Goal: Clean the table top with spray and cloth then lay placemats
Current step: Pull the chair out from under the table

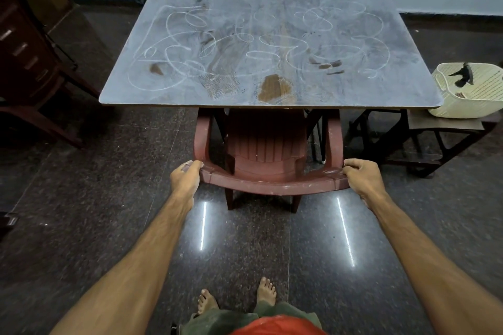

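Left hand (187, 174) and right hand (360, 174), fingers curled, each grip an end of the top rail of the reddish-brown plastic chair (268, 155) at lower centre, its seat tucked under the chalk-scribbled, dust-smeared table top (272, 49) filling the upper middle, cream basket (468, 92) at right.

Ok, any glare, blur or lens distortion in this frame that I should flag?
Head view: two bright light streaks reflect off the polished floor between the arms; wide-angle bowing curves the table top edges; the dusty top shows clearly; both hands, left hand and right hand, gripping the chair, are reasonably sharp.
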`<action>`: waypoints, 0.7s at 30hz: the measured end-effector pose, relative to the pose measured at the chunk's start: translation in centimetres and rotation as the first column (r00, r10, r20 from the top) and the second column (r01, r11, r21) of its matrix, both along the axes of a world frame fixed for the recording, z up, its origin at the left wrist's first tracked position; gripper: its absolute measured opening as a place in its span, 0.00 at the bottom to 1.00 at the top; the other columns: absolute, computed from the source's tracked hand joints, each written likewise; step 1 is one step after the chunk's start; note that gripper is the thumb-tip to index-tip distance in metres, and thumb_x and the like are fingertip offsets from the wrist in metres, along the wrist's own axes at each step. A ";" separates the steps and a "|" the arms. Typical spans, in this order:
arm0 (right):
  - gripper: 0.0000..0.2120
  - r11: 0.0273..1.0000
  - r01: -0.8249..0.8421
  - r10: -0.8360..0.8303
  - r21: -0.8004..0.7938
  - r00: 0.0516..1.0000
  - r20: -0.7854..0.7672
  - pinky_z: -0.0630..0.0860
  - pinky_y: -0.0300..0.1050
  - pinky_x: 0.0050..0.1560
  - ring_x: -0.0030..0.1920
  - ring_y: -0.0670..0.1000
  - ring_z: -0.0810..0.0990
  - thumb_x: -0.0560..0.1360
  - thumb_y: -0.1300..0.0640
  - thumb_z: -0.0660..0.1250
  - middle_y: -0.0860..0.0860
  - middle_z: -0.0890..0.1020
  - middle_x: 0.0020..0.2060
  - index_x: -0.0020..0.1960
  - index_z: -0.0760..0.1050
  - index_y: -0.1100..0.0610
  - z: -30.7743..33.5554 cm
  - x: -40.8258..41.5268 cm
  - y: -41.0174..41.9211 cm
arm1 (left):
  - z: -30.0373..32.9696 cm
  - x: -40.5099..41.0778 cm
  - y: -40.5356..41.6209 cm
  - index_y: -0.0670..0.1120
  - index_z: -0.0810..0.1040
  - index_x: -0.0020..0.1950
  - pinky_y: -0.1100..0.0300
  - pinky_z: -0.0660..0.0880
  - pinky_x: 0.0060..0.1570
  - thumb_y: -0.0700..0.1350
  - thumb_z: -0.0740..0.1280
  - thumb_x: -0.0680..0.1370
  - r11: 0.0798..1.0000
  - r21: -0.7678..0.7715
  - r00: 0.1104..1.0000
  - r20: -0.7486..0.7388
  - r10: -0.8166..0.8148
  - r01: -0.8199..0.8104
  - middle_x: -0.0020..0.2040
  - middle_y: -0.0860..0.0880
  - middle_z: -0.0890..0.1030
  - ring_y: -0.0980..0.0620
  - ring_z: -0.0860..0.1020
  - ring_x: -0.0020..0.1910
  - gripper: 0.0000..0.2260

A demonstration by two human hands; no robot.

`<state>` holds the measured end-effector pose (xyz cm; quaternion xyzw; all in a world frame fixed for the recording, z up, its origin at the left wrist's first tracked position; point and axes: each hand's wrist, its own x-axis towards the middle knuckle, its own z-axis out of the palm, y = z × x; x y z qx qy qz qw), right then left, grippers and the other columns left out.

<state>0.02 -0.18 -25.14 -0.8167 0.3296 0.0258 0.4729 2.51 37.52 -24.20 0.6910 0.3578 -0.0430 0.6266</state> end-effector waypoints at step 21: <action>0.32 0.607 -0.515 0.577 -0.606 0.809 -0.110 0.59 0.64 0.74 0.75 0.59 0.62 0.81 0.40 0.56 0.58 0.67 0.74 0.76 0.61 0.61 4.4 3.4 7.7 | 4.8 0.1 0.6 0.44 0.59 0.80 0.46 0.55 0.77 0.58 0.57 0.83 0.361 0.848 0.753 -0.067 -0.655 0.389 0.81 0.46 0.58 0.46 0.56 0.79 0.30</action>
